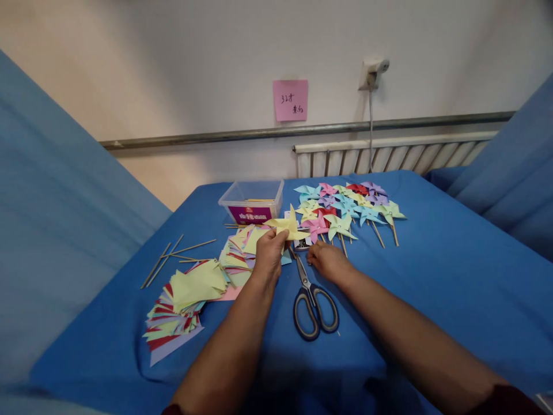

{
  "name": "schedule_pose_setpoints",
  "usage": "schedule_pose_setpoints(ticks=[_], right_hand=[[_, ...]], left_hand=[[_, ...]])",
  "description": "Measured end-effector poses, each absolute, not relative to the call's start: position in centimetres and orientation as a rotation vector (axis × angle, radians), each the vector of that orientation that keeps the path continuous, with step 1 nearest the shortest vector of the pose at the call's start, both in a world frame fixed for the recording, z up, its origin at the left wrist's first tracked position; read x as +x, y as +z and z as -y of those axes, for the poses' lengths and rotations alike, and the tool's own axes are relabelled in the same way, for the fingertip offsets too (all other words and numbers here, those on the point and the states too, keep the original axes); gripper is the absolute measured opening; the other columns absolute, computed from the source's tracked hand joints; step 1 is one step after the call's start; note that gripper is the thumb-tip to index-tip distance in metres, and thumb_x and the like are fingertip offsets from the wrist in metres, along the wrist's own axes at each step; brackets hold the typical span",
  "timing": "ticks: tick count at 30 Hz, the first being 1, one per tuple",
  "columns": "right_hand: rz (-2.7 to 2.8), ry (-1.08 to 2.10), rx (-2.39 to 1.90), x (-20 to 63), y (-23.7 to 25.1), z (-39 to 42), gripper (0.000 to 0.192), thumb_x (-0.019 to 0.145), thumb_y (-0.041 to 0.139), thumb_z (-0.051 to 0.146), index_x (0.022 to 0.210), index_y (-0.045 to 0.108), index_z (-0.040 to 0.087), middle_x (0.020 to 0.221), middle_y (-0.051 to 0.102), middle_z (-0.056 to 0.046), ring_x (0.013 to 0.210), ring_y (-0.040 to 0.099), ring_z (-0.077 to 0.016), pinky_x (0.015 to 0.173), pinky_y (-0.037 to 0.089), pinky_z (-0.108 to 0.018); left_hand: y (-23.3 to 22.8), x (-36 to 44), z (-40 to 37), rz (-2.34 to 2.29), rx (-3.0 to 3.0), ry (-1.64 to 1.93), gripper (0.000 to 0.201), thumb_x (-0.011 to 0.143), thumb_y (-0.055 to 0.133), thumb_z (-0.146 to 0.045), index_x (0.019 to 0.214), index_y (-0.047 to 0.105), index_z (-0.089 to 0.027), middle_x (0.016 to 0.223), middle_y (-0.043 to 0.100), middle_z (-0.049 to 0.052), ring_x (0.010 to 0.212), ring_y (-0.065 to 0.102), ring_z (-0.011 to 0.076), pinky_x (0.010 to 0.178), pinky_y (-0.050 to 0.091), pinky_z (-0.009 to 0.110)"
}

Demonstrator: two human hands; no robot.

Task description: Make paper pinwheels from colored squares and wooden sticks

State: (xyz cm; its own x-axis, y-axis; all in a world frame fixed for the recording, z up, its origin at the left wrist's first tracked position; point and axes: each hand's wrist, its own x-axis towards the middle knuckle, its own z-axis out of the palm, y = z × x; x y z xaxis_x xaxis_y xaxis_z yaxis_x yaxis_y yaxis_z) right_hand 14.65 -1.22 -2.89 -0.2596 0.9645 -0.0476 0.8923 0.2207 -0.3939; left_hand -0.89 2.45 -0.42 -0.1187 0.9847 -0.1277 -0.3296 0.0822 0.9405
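Observation:
My left hand (270, 251) pinches a pale yellow paper pinwheel (290, 227) between thumb and fingers, its blades folded into points. Beside a small container with dark bits in it (302, 239), my right hand (329, 261) has its fingertips drawn together; whatever they hold is too small to make out. A pair of scissors (311, 305) with dark blue and grey handles lies below the two hands, blades pointing away from me. Several finished pinwheels on sticks (341, 222), in pink, blue, yellow, green, purple and red, lie in a group behind my right hand.
Fanned stacks of coloured paper (190, 300) lie on the left, with loose wooden sticks (173, 253) beyond them. A clear plastic box (250, 203) stands at the back. Blue cloth (432, 276) covers the table; a radiator (389, 155) and wall lie behind.

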Motion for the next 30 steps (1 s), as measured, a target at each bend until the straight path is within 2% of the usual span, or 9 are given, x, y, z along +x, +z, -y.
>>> schedule_pose_setpoints(ticks=[8, 14, 19, 30], right_hand=[[2.252, 0.549, -1.668, 14.9, -1.9, 2.5, 0.015, 0.090, 0.050, 0.024, 0.090, 0.065, 0.020, 0.093, 0.070, -0.005, 0.087, 0.062, -0.0179, 0.074, 0.038, -0.026], [2.366, 0.529, -1.703, 14.1, -1.8, 2.7, 0.021, 0.091, 0.046, 0.018, 0.091, 0.067, 0.019, 0.098, 0.071, -0.007, 0.087, 0.064, -0.0192, 0.072, 0.039, -0.027], [2.285, 0.500, -1.756, 14.0, -1.9, 2.8, 0.017, 0.089, 0.051, 0.022, 0.099, 0.064, 0.019, 0.096, 0.072, -0.007, 0.086, 0.065, -0.0211, 0.068, 0.038, -0.027], [2.361, 0.417, -1.793, 13.9, -1.7, 2.8, 0.027, 0.094, 0.041, 0.020, 0.102, 0.067, 0.020, 0.106, 0.071, -0.009, 0.092, 0.066, -0.0211, 0.077, 0.042, -0.027]], left_hand=[[-0.2, -1.0, -2.2, -1.112, 0.844, 1.382, 0.018, 0.058, 0.076, -0.026, 0.068, 0.068, -0.013, 0.062, 0.064, 0.001, 0.052, 0.052, 0.0098, 0.054, 0.041, 0.023], [-0.3, -1.0, -1.9, -1.130, 0.880, 1.348, 0.020, 0.059, 0.077, -0.029, 0.067, 0.066, -0.014, 0.060, 0.062, 0.000, 0.051, 0.051, 0.0095, 0.052, 0.038, 0.022], [-0.3, -0.8, -1.9, -1.129, 0.880, 1.337, 0.020, 0.058, 0.077, -0.028, 0.067, 0.065, -0.014, 0.058, 0.061, -0.001, 0.050, 0.050, 0.0097, 0.051, 0.037, 0.023], [-0.8, -1.0, -2.3, -1.121, 0.887, 1.344, 0.019, 0.058, 0.076, -0.029, 0.063, 0.065, -0.015, 0.057, 0.060, -0.001, 0.049, 0.050, 0.0096, 0.051, 0.037, 0.023]])
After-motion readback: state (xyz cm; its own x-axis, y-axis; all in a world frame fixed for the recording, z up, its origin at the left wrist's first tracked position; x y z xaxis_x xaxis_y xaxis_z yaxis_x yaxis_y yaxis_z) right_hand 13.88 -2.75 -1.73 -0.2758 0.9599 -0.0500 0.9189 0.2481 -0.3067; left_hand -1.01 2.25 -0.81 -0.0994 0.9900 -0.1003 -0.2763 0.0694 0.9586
